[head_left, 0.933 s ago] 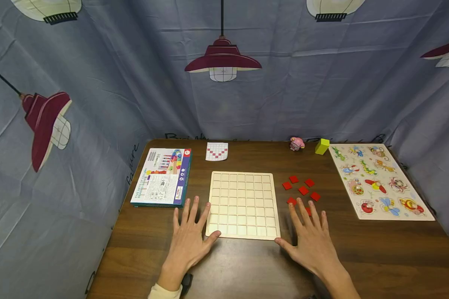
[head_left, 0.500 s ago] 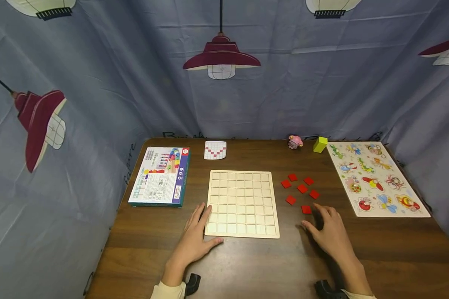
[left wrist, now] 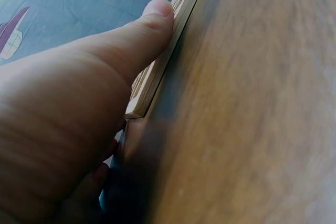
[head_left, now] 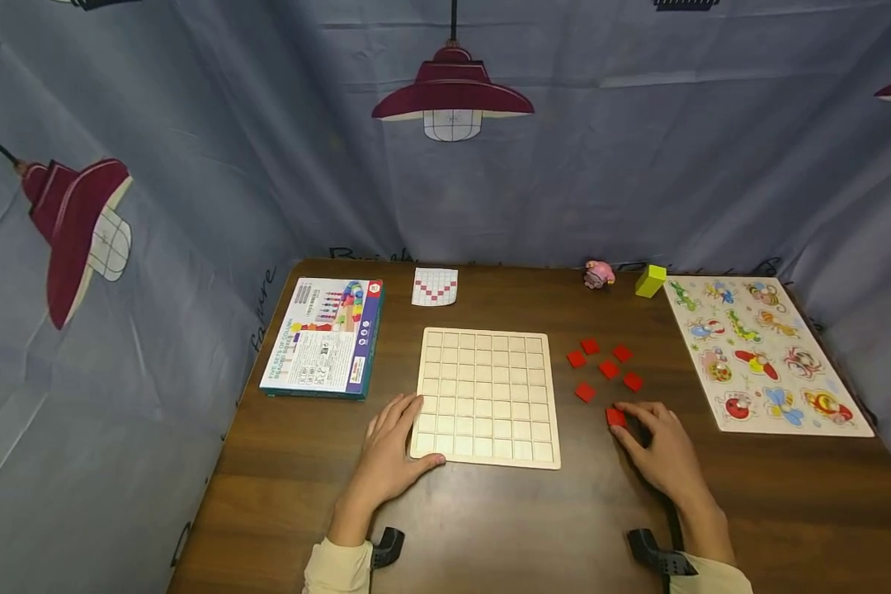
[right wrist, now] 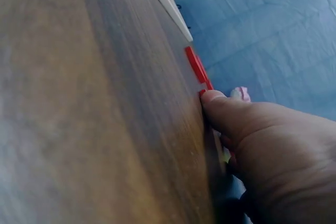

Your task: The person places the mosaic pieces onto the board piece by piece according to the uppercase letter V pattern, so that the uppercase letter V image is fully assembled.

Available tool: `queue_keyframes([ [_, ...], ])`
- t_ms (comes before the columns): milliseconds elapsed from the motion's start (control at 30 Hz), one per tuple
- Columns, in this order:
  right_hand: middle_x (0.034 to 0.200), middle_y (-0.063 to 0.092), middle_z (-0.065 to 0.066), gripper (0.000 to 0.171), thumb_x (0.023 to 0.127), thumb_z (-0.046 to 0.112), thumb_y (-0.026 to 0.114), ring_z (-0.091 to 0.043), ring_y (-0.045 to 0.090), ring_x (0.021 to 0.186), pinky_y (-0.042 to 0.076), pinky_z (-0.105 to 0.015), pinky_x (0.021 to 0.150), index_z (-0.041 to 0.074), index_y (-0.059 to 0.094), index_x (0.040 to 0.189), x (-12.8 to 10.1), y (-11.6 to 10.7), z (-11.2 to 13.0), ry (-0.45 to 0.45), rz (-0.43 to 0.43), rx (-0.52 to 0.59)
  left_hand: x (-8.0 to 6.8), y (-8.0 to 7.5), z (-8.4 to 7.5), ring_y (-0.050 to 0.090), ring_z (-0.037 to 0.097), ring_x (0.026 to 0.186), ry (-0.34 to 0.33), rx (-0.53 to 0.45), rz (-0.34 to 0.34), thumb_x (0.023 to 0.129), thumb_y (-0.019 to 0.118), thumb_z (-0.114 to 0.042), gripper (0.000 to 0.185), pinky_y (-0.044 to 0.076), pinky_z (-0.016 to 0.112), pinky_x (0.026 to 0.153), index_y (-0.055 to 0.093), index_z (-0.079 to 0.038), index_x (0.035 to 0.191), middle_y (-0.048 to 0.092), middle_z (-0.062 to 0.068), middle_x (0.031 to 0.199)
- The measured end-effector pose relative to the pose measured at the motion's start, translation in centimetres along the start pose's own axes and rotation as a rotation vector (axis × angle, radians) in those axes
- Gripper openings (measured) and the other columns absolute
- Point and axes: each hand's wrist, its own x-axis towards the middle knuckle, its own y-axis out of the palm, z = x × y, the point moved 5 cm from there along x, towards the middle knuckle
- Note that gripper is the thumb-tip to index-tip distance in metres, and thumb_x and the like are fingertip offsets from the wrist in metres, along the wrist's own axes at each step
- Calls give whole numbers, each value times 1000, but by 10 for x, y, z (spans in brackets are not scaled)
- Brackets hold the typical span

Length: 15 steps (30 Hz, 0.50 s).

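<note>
A square wooden grid board [head_left: 486,398] lies flat in the middle of the table in the head view. My left hand [head_left: 388,454] rests at its near left corner, fingers along the left edge and thumb on the near edge. The left wrist view shows the thumb [left wrist: 152,30] against the board's side. To the right of the board, my right hand [head_left: 661,452] pinches a small red square tile [head_left: 615,417] between thumb and index finger. Several more red tiles [head_left: 608,370] lie loosely scattered just beyond it.
A bead-toy box [head_left: 322,338] lies left of the board. Behind the board is a paper card [head_left: 435,287] with a red pattern on a grid. A pink figurine [head_left: 598,274] and a yellow-green block [head_left: 650,281] stand at the back, beside an animal puzzle board [head_left: 768,355].
My right hand has moved from spread fingers by the board to the nearest red tile and taken hold of it. My left hand's spread fingers have drawn together at the board's corner.
</note>
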Motion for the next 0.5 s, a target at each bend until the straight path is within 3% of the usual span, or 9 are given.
queue_keyframes([
  [267, 98, 63, -18, 37, 78, 8, 86, -37, 58, 94, 49, -55, 79, -6, 70, 108, -2, 4, 6, -150, -99, -79, -6, 1, 2, 27, 32, 155, -10, 28, 27, 78, 82, -57, 98, 21, 60, 122, 41, -15, 157, 35, 8, 165],
  [500, 99, 62, -16, 39, 75, 4, 87, -33, 57, 98, 43, -44, 84, -4, 68, 108, -2, 15, 23, -197, -159, -27, -4, 1, 0, 27, 33, 154, 33, 32, 22, 79, 80, -58, 90, 22, 61, 121, 47, -21, 154, 34, 9, 165],
])
